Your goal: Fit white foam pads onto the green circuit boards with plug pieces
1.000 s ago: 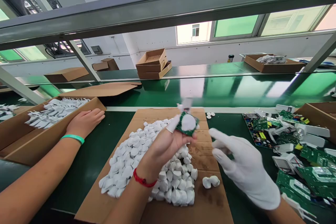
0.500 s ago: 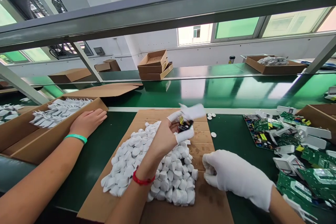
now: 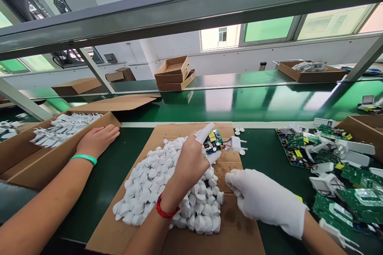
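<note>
My left hand (image 3: 194, 149), with white finger covers and a red bracelet, is closed on a small circuit board (image 3: 214, 140). Yellow and dark components show on the board's face. Thin wires join it to a white plug piece with two prongs (image 3: 235, 143), which sticks out to the right. Below lies a heap of small white plastic caps (image 3: 146, 181) on a flat cardboard sheet (image 3: 239, 231). My right hand (image 3: 254, 191), in a white glove, hovers by the sheet's right edge. Its fingertips are pressed together, and whatever they may hold is hidden.
Another person's hand (image 3: 98, 139) with a green wristband rests on a cardboard box (image 3: 68, 155) of white plastic parts at left. Green boards and white housings (image 3: 338, 167) are piled at right. A few white discs (image 3: 239, 130) lie beyond the sheet. A metal beam (image 3: 179, 12) crosses above.
My left hand has turned the circuit board, so its component side and the pronged plug piece now show. My right hand's fingers have drawn together. The other person's hand stays on the box.
</note>
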{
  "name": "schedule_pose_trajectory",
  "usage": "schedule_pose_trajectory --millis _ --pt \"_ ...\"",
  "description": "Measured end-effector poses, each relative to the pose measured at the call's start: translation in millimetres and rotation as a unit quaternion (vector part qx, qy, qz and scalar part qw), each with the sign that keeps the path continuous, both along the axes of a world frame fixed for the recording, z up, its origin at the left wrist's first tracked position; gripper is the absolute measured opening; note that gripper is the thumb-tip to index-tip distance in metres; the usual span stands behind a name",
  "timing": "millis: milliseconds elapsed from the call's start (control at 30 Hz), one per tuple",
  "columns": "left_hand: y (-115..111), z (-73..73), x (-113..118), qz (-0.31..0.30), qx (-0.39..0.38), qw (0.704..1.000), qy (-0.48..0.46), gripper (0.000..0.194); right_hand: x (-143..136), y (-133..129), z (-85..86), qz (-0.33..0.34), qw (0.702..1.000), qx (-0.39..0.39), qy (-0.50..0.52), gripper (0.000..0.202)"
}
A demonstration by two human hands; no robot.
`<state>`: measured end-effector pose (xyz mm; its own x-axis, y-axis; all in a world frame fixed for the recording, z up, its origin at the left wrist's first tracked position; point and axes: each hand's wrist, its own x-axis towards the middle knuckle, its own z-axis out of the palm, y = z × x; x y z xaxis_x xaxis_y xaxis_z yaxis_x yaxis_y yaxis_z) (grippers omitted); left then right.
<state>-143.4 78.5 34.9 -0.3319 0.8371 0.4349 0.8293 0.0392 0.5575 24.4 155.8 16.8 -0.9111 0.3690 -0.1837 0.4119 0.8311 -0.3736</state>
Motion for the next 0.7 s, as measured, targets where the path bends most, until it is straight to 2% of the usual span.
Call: schedule_pose_trajectory --millis 67,100,167,233,267,300,367,467,567,700 --pt "-0.2 0.0 -1.1 0.002 -0.004 1.0 0.014 0.068 5.3 1.0 2.3 0.023 0.991 -0.095 0.086 0.022" --pt "-0.6 0.4 -1.5 -0.003 -0.01 1.0 0.025 0.068 7.3 1.2 3.8 0.041 0.975 -0.152 0.157 0.023" --pt "-2.1 1.9 -1.8 -0.034 -0.038 0.997 0.056 0.067 9.7 2.5 5.6 0.04 0.907 -0.225 0.353 0.026" --pt "-3.9 3.4 -1.0 -0.085 -0.082 0.989 0.088 0.069 9.9 6.9 4.3 -0.025 0.824 -0.191 0.533 0.034" --pt "-4.6 4.0 -0.1 -0.112 -0.102 0.984 0.096 0.072 9.5 10.6 2.5 -0.066 0.794 -0.151 0.585 0.036" --pt "-5.1 4.3 1.0 -0.137 -0.116 0.979 0.099 0.074 8.9 15.2 0.1 -0.097 0.78 -0.118 0.606 0.036" --pt "-5.2 4.2 3.7 -0.177 -0.118 0.973 0.091 0.075 7.4 25.1 -4.9 -0.119 0.791 -0.105 0.591 0.03" --pt "-4.2 2.4 7.1 -0.211 -0.1 0.969 0.085 0.073 5.1 34.7 -8.9 -0.113 0.814 -0.184 0.539 0.024" --pt "-3.5 0.4 8.4 -0.215 -0.097 0.968 0.091 0.075 3.6 34.4 -6.3 -0.114 0.831 -0.258 0.479 0.022" --pt "-3.7 0.2 8.0 -0.183 -0.102 0.973 0.097 0.078 4.4 30.4 -1.8 -0.075 0.862 -0.298 0.404 0.028"
